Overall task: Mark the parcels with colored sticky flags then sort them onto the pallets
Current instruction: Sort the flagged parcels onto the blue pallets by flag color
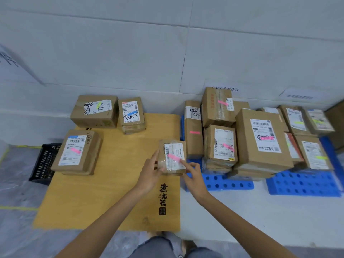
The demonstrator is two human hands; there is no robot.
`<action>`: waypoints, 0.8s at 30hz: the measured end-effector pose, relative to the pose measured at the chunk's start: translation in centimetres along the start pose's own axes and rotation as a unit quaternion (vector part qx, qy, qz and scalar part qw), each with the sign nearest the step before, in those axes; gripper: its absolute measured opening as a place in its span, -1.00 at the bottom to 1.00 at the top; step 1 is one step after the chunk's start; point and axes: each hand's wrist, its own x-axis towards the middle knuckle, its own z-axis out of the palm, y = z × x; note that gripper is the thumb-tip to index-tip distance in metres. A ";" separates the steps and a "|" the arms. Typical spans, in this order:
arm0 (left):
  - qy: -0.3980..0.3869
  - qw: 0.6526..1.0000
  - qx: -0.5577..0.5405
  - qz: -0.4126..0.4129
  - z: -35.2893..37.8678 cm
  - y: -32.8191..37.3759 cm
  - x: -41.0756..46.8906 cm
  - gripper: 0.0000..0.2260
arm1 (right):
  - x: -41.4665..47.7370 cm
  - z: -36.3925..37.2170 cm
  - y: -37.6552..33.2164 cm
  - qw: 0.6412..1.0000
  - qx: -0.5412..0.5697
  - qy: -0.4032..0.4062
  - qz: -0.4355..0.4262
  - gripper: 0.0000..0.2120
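White wall panels backed the work area, and a wooden surface lay over a film-covered floor.

Counts: four parcels at the wooden surface, two blue pallets, one black crate at the left edge, two hands.

The small parcel was brown cardboard wrapped in clear tape. It carried one white barcode label on its upper face and one pink flag stuck diagonally across that label. It was held at the right edge of the wooden surface, just beside the left pallet.

- Left hand: fingers gripped the small parcel's left edge, thumb on the upper face.
- Right hand: pinched the lower right corner, forefinger on the lower end of the pink flag.

The other three parcels rested on the wooden surface:

- Rear-left box: yellow-green flag, black handwriting.
- Rear box beside it: blue flag, black handwriting.
- Front-left box: pink flag.

The left pallet carried a stack showing four pink flags. The right pallet carried a stack showing three yellow-green flags. The large parcel on the left pallet bore a label with a bold "8". Black brush-style Chinese characters were printed on the wooden surface. Paper signs on the wall were too blurred to read.
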 end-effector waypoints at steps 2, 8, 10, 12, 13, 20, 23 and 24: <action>-0.015 0.998 0.055 -0.021 0.9 -0.5 -0.6 -0.44 | -1.6 -0.6 0.7 0.999 -0.039 0.006 -0.017 -0.49; -0.059 0.994 0.088 -0.038 4.6 -1.1 -2.0 -0.48 | -4.2 -3.5 3.2 0.996 -0.087 0.020 -0.017 -0.50; -0.055 0.993 0.095 -0.038 5.4 -1.3 -2.6 -0.54 | -4.8 -3.9 3.9 0.995 -0.098 0.015 0.000 -0.53; -0.063 0.992 0.094 -0.049 6.2 -1.7 -2.9 -0.58 | -5.1 -4.2 4.6 0.995 -0.099 0.014 0.018 -0.55; -0.070 0.992 0.090 -0.058 6.6 -1.8 -3.0 -0.58 | -5.3 -4.3 5.0 0.994 -0.102 0.011 0.027 -0.55; -0.126 0.982 0.090 -0.106 8.8 -1.8 -2.1 -0.54 | -5.5 -5.2 6.8 0.991 -0.117 0.013 0.058 -0.57; -0.161 0.975 0.093 -0.120 9.2 -2.2 -2.0 -0.52 | -5.5 -5.2 7.4 0.989 -0.127 -0.004 0.076 -0.56; -0.168 0.974 0.092 -0.122 9.2 -2.3 -2.0 -0.52 | -5.5 -5.2 7.6 0.989 -0.127 -0.009 0.081 -0.55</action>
